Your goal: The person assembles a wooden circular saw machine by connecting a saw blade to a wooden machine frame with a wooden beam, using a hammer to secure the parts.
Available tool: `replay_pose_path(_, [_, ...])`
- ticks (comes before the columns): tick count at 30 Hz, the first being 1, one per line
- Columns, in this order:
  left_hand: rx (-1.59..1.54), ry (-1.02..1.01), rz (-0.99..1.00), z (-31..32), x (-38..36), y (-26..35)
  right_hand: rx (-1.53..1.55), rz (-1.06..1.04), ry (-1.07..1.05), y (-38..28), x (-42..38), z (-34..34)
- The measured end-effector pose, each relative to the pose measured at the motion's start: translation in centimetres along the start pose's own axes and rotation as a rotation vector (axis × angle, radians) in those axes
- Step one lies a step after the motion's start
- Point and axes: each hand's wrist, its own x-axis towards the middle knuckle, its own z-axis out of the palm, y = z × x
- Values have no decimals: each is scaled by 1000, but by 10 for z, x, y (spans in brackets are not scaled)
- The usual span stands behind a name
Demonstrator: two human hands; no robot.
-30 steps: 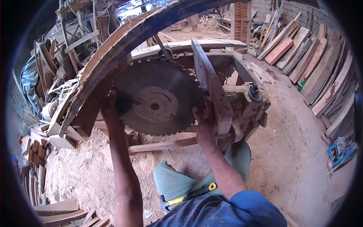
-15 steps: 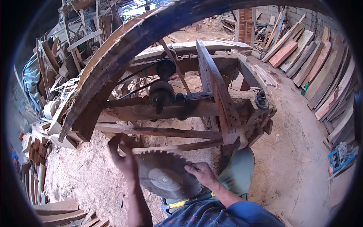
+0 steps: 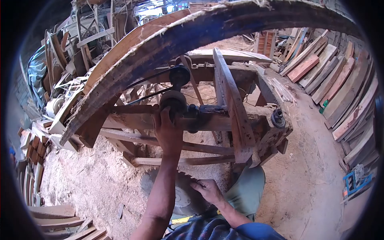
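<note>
Up from beside the saw blade (image 3: 189,193), the left grip (image 3: 167,130) now curls around the spindle (image 3: 173,98), while the right grip (image 3: 209,192) still pinches the blade's edge, below the left.

Left hand (image 3: 167,131) at hub (image 3: 173,98) (seemingly), right (image 3: 209,191) on sawblade (image 3: 186,190).

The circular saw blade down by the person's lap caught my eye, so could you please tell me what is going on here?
The person's right hand grips the circular saw blade near its toothed edge, low in front of the wooden frame. The left hand reaches up to the spindle hub, its fingers at the near end. The blade is off the spindle, partly hidden behind the left forearm.
</note>
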Motion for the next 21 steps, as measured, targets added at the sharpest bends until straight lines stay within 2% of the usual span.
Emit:
replay_pose_path(4, [72, 4, 3, 2, 6, 6, 4, -21, 30, 14, 1, 0])
replay_pose_path(7, [104, 2, -26, 3, 11, 10, -15, 56, -11, 12, -1, -2])
replay_pose_path(14, [58, -34, -61, -3, 8, 12, -3, 35, -3, 13, 1, -1])
replay_pose_path(19, [-20, -80, -26, -7, 6, 1, 9, 173, -82, -4, 1, -18])
replay_pose_path(21, [-4, -89, -29, -28, 4, 13, 36, 145, -60, -19, 1, -23])
